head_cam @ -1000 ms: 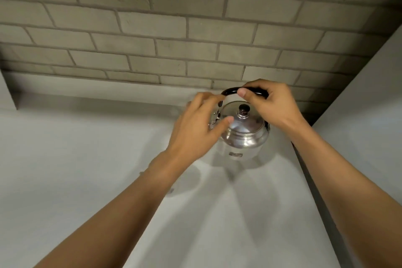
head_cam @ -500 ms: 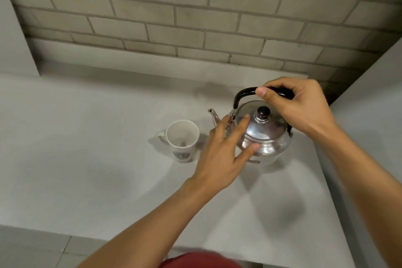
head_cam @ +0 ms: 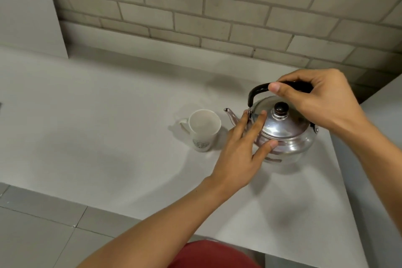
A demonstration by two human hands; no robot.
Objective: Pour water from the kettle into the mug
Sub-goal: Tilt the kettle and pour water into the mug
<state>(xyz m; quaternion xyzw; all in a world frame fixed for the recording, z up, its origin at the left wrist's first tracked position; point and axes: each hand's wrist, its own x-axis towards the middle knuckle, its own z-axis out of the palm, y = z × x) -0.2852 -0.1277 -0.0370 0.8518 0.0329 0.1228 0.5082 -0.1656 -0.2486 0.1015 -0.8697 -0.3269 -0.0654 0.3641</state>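
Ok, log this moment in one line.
right hand: shut on black handle of steel kettle | left hand: open, steadying kettle side | white ceramic mug: upright, spout-side | pour: not begun

A plain home kitchen, by the look of it: a pale surface [head_cam: 108, 137] runs along a brick wall [head_cam: 217, 6], bearing a steel kettle [head_cam: 285, 137] and white mug [head_cam: 203, 130] (tiled floor [head_cam: 32, 235] below).

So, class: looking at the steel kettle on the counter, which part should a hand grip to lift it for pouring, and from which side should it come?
Grip the black arched handle from above, as the right hand does. It spans the kettle over the lid knob, clear of the metal body. The spout already points at the white mug, so a top hold likely allows tipping that way.
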